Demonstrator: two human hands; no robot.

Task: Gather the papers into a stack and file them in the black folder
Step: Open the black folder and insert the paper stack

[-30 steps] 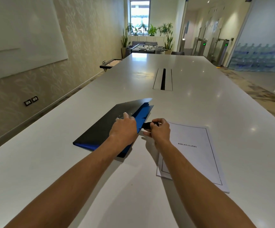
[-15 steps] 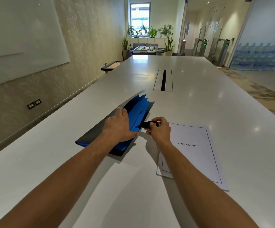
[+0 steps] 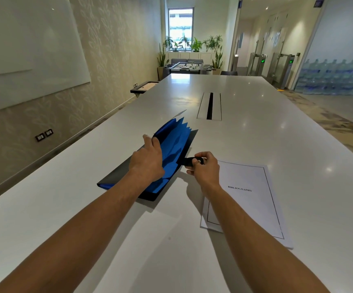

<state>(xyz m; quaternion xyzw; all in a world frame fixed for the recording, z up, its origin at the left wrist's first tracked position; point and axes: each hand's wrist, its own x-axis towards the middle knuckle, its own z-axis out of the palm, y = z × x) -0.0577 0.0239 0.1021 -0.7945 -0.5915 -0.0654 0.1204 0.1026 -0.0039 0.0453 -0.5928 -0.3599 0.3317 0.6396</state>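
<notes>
Black cover of the flat black folder (image 3: 116, 176) now lifted wider than a moment ago, baring blue accordion pockets (image 3: 172, 149). Left hand (image 3: 148, 160) gripping that cover; right hand (image 3: 205, 168) pinching the folder's black strap tab (image 3: 189, 161). Gathered white paper stack (image 3: 249, 199) just right of the folder, ready for filing.

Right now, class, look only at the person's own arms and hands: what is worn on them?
Nothing visible. Both forearms are bare, with no sleeves in view. The left hand and right hand show no gloves, watch, bracelets or rings that can be made out.
</notes>
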